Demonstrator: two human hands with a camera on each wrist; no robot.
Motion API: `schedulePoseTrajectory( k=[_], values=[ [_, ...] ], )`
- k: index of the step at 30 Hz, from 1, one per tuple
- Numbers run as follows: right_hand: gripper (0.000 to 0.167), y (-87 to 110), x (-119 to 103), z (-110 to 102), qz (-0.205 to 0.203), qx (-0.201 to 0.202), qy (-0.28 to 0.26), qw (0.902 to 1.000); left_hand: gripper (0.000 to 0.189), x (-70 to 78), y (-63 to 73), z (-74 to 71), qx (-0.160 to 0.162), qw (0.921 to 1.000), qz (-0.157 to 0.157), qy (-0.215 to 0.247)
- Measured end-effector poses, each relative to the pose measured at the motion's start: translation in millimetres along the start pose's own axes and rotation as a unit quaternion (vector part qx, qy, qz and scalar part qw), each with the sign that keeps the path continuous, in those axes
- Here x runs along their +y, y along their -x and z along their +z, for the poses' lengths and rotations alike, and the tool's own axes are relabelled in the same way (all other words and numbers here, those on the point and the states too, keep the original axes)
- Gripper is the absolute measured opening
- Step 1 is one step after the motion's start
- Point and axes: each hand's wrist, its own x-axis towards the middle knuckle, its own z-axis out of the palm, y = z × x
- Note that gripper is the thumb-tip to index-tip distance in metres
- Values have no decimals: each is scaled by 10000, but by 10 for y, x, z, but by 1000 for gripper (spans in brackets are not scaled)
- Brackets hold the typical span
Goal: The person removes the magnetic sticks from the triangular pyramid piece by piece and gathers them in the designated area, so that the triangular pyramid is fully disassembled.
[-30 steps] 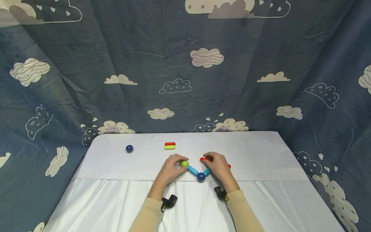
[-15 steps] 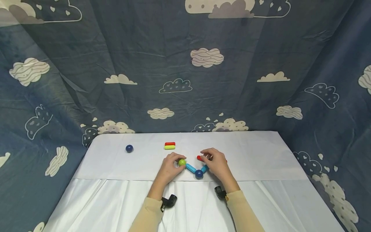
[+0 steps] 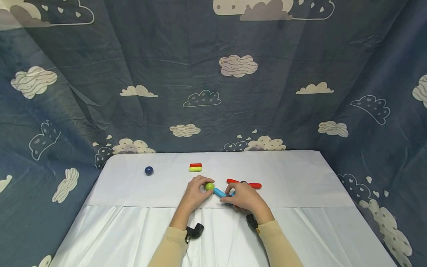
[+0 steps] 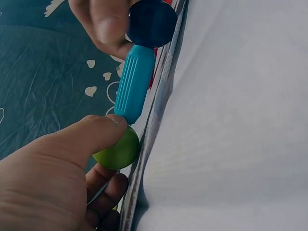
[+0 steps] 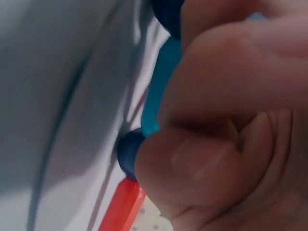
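Observation:
Near the middle of the table, my left hand (image 3: 196,193) pinches a lime-green ball (image 3: 209,186) between thumb and fingers. A light blue ridged rod (image 4: 134,84) joins that ball to a dark blue ball (image 4: 153,23). My right hand (image 3: 248,200) has thumb and index finger around this dark blue ball, mostly covering it in the head view. A second light blue rod (image 5: 160,89) runs under the right hand to another dark blue ball (image 5: 129,153). Two red rods, a left one (image 3: 232,181) and a right one (image 3: 255,185), extend on either side of that ball.
A loose dark blue ball (image 3: 149,171) lies at the back left of the white-covered table (image 3: 287,174). A red rod (image 3: 195,165) and a yellow-green rod (image 3: 195,169) lie side by side near the back. Dark cloud-patterned cloth (image 3: 267,111) rises behind.
My left hand and the joined pieces have shifted slightly left and away. My right hand has moved from near the red rods down-left onto the middle dark blue ball, uncovering the red rods.

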Motion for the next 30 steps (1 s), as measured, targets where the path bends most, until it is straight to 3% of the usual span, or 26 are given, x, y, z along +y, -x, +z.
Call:
schedulePoseTrajectory(
  k=[6, 13, 19, 30],
  values=[
    [30, -25, -27, 61, -185, 402, 699, 9966, 27, 11, -7, -3, -20, 10000, -51, 27],
    [25, -88, 43, 73, -384, 1055, 1524, 9819, 27, 20, -12, -9, -33, 9999, -96, 72],
    [26, -125, 77, 95, -432, 1265, 1407, 9810, 29, 17, -9, -7, -12, 10000, -76, 39],
    [24, -156, 118, 115, -210, 1280, 1057, 9859, 32, 7, 0, -4, -100, 9991, -369, 201]
  ],
)
